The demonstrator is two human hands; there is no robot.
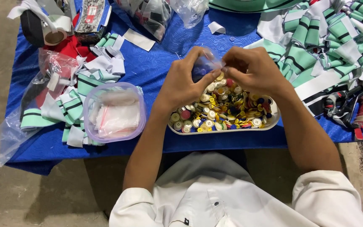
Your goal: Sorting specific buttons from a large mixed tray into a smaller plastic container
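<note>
Both your hands are pinching a small clear bag above the button tray.

The small clear plastic bag (pixel 207 64), with something dark blue showing inside, sits right between your hands, just over the far edge of the white tray (pixel 274 120). Your left hand (pixel 185 82) curls round its left side, thumb and fingers pressed onto the plastic; your right hand (pixel 252 69) meets it from the other side, fingertips drawn together and nipping the top of the bag. Under them the tray is heaped with mixed buttons (pixel 221 111), cream, yellow, red and blue. Left of the tray, a lidded clear tub (pixel 113 112) holds little clear packets. Green-and-white striped fabric pieces (pixel 311 46) pile up on the right, more lie on the left, all on the blue tablecloth (pixel 156 63).
</note>
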